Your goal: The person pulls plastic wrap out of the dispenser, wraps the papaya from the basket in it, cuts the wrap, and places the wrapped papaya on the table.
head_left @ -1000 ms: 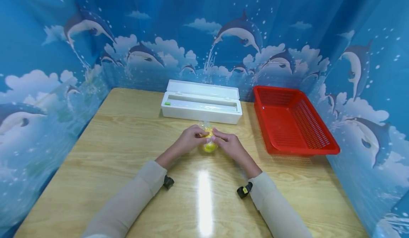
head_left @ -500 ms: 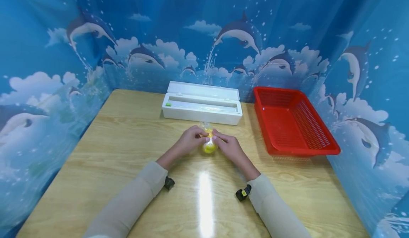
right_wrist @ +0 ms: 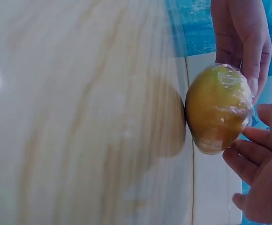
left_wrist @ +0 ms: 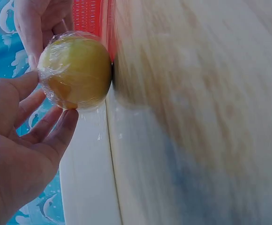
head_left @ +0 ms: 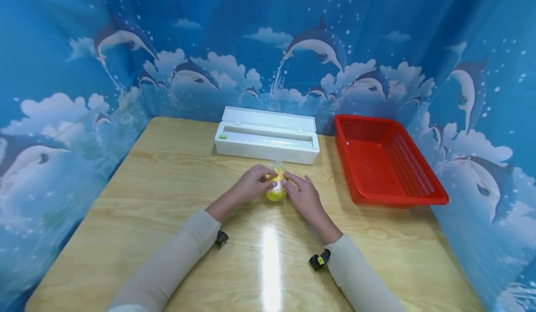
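Note:
A round yellow fruit [head_left: 275, 195], greenish on one side, rests on the table wrapped in clear cling film [left_wrist: 63, 49]. My left hand [head_left: 252, 182] holds it from the left, thumb on the near side and fingertips reaching its far side. From the right, my right hand [head_left: 304, 195] holds the same fruit between thumb and fingers, with the other fingers loosely spread. Both wrist views show the film crinkled and shiny over the fruit [right_wrist: 218, 110]. Behind the hands stands a long white cling film dispenser [head_left: 268, 151], its lid [head_left: 268, 118] raised and a green slider [head_left: 223, 136] at its left end.
To the right at the back is a red plastic basket [head_left: 359, 182] with slotted sides. The wooden table [head_left: 167, 172] carries a bright light reflection near its front. A blue dolphin-print curtain [head_left: 268, 61] stands around the back and sides.
The loose film behind the fruit stands lower than before. My right fingers have spread a little, while the fruit stays in nearly the same place.

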A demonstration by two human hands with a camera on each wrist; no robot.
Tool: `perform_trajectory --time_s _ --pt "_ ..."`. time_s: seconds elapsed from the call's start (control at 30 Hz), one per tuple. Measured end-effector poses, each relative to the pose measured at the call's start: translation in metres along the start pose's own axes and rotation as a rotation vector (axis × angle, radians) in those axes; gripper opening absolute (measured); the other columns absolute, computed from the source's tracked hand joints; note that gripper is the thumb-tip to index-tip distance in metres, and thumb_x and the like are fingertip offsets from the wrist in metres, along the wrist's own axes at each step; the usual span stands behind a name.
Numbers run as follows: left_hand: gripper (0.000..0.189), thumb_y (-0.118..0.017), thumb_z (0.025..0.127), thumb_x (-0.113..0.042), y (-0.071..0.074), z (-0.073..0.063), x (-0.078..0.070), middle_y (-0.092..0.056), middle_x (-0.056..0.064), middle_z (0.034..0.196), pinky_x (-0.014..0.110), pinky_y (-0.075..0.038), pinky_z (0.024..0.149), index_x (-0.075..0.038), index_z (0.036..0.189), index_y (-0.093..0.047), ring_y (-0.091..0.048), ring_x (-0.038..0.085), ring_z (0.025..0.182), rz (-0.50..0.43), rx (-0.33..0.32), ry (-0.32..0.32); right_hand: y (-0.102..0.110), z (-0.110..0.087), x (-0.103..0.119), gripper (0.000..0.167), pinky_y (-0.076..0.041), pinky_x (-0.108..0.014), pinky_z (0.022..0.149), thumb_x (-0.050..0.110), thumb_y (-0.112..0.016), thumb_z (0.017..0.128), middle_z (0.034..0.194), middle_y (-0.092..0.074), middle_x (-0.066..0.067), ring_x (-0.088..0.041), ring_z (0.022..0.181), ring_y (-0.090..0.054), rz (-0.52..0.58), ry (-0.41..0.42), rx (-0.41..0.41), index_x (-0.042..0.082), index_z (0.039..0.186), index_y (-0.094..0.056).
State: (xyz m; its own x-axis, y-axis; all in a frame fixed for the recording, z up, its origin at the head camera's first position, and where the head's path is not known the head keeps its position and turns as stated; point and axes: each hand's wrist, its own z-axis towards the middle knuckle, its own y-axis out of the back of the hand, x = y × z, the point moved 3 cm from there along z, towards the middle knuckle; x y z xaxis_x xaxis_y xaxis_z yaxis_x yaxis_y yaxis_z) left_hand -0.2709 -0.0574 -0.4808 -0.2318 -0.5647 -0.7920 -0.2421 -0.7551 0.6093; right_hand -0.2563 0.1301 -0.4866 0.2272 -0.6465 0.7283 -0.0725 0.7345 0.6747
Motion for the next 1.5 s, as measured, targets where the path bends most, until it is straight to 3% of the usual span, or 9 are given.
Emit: perform_trajectory --time_s 0.13,0.33,0.6,0.73,0.83,0.93,1.07,1.33,1.5 --pt "0.038 -0.07 0.096 -0.023 0.001 -0.001 -0.001 -0.06 0.007 0.126 0.034 -0.056 0.092 -0.012 0.132 -0.065 -0.062 0.02 0.106 0.004 0.009 0.024 0.005 -0.001 0.003 0.041 -0.008 -0.055 0.126 0.037 -0.06 0.101 0.132 -0.068 -0.007 -0.032 0.125 -0.062 -0.092 0.101 -0.044 0.011 0.132 -0.066" --pt "0.032 -0.069 0.097 -0.025 0.006 -0.004 0.0 -0.059 0.005 0.131 0.04 -0.054 0.099 -0.016 0.128 -0.067 -0.06 0.023 0.116 0.006 0.002 0.055 0.01 0.0 0.004 0.04 -0.004 -0.051 0.127 0.031 -0.067 0.098 0.127 -0.071 -0.007 -0.031 0.123 -0.062 -0.186 0.155 -0.069 0.01 0.132 -0.065" --pt "0.024 -0.068 0.097 -0.017 0.014 -0.005 0.001 -0.063 0.004 0.126 0.041 -0.053 0.099 -0.017 0.12 -0.071 -0.06 0.023 0.114 0.073 -0.031 -0.011 0.015 0.001 0.006 0.041 -0.013 -0.057 0.124 0.026 -0.072 0.094 0.107 -0.074 -0.004 -0.029 0.118 -0.06 -0.291 0.23 -0.095 0.011 0.132 -0.065" --pt "0.02 -0.068 0.096 -0.013 0.015 -0.002 0.002 -0.066 0.003 0.119 0.042 -0.05 0.103 -0.016 0.116 -0.073 -0.058 0.023 0.115 0.137 -0.046 -0.07 0.013 0.002 0.007 0.04 -0.027 -0.053 0.118 0.029 -0.073 0.094 0.115 -0.068 -0.009 -0.029 0.115 -0.055 -0.419 0.306 -0.058 0.011 0.13 -0.068" --pt "0.019 -0.069 0.096 -0.013 0.014 0.0 0.001 -0.067 0.001 0.112 0.041 -0.049 0.102 -0.017 0.113 -0.074 -0.058 0.022 0.112 0.191 -0.055 -0.082 0.012 0.003 0.006 0.036 -0.027 -0.052 0.12 0.03 -0.071 0.095 0.128 -0.063 -0.013 -0.031 0.124 -0.051 -0.482 0.354 -0.041 0.01 0.124 -0.071" --pt "0.017 -0.069 0.096 -0.016 0.015 0.001 -0.001 -0.068 -0.003 0.104 0.038 -0.051 0.096 -0.019 0.112 -0.075 -0.058 0.019 0.105 0.271 -0.071 -0.069 0.014 0.004 0.007 0.031 -0.019 -0.053 0.125 0.029 -0.069 0.097 0.136 -0.062 -0.012 -0.031 0.135 -0.049 -0.474 0.36 -0.029 0.008 0.118 -0.073" --pt "0.015 -0.07 0.096 -0.019 0.016 0.002 -0.003 -0.069 -0.006 0.1 0.035 -0.051 0.091 -0.022 0.109 -0.076 -0.059 0.016 0.1 0.355 -0.093 -0.066 0.017 0.002 0.01 0.022 -0.015 -0.056 0.125 0.024 -0.068 0.098 0.125 -0.07 -0.006 -0.026 0.129 -0.058 -0.439 0.362 -0.025 0.009 0.112 -0.073" --pt "0.025 -0.065 0.099 -0.028 0.016 0.0 -0.005 -0.073 -0.003 0.113 0.041 -0.05 0.1 -0.02 0.122 -0.072 -0.06 0.02 0.111 0.321 -0.062 -0.03 0.019 -0.003 0.01 0.025 -0.013 -0.055 0.126 0.021 -0.068 0.098 0.116 -0.074 -0.004 -0.023 0.112 -0.069 -0.41 0.342 -0.026 0.01 0.12 -0.07" --pt "0.034 -0.064 0.098 -0.041 0.015 -0.002 -0.006 -0.069 -0.003 0.127 0.046 -0.045 0.109 -0.022 0.126 -0.07 -0.058 0.023 0.123 0.338 -0.045 -0.035 0.021 -0.005 0.011 0.023 -0.019 -0.054 0.125 0.015 -0.067 0.097 0.107 -0.075 -0.004 -0.023 0.105 -0.07 -0.349 0.335 -0.035 0.009 0.119 -0.071"
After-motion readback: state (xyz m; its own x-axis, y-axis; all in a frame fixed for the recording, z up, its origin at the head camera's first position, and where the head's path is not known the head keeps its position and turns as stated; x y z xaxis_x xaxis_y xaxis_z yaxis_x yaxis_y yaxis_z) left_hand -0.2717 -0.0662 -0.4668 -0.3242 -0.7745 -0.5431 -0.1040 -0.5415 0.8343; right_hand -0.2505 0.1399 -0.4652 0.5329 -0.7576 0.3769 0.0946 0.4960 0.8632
